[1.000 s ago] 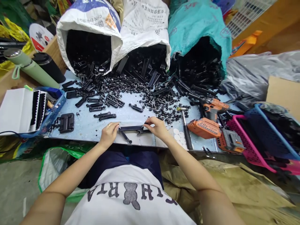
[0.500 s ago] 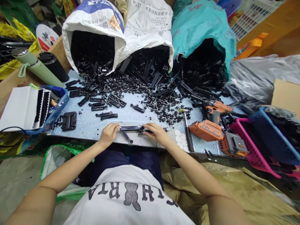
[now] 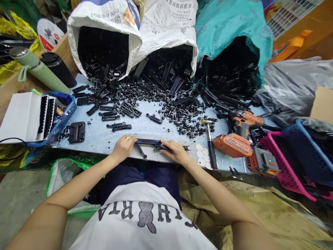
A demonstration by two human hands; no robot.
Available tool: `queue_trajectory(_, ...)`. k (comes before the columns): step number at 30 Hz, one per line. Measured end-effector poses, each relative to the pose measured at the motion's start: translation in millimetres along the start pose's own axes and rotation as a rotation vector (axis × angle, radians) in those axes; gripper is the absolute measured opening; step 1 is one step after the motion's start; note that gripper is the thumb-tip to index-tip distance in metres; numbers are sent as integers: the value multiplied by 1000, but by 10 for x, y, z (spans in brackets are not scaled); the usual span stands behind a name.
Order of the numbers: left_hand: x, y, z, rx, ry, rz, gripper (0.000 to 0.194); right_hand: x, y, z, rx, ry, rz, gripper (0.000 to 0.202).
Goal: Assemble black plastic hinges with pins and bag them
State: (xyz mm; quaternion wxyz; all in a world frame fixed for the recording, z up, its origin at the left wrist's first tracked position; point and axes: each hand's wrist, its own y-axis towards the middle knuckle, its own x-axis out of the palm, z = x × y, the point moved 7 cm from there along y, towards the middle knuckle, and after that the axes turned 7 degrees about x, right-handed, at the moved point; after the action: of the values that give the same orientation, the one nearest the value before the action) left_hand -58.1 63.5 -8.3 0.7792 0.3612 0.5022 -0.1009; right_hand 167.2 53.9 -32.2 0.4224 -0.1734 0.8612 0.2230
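Between my hands, at the front edge of the bench, is a flat black plastic bar (image 3: 148, 141). My left hand (image 3: 124, 147) is closed on its left end. The fingers of my right hand (image 3: 174, 151) close on its right end. A slim black arm (image 3: 140, 150) slants down toward me from the bar's left part. Under and beside my right hand lies a black forked piece (image 3: 186, 148), partly hidden by the fingers. A pair of similar black arms (image 3: 119, 126) lies just beyond my left hand.
Behind, two white sacks (image 3: 109, 17) and a teal sack (image 3: 231, 21) spill black parts and screws (image 3: 187, 111). At right are a hammer (image 3: 211, 146), an orange cordless drill (image 3: 234, 144) and a pink basket (image 3: 270, 149). A blue basket (image 3: 66, 116) and green bottle (image 3: 39, 69) stand left.
The view has shifted slightly, so the bench items sit a little differently. Both hands keep their hold on the bar; more of the forked piece shows past my right hand.
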Motion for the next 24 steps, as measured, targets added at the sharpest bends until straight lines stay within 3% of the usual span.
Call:
queue_trajectory(4,161,-31,23,21,44,-139,30,2,-4,-31,-22,-10,-17,45)
queue_trajectory(7,151,-32,20,-19,84,-112,29,4,-15,8,-1,-35,27,47)
queue_trajectory(10,207,48,211,125,52,-116,34,34,-7,67,13,-94,28,48)
queue_trajectory(12,336,127,390,264,20,-219,41,60,14,82,-19,-136,-31,47)
queue_trajectory(14,476,221,491,316,27,-341,48,57,41,95,-54,-214,-88,48)
queue_trajectory(18,600,438,436,222,95,-434,52,-80,97,178,28,-506,-72,58)
queue_trajectory(21,519,506,363,137,60,-394,54,-303,85,48,19,-526,5,60)
queue_trajectory(24,224,406,548,229,-203,-193,59,-558,16,-376,-187,-193,-22,58)
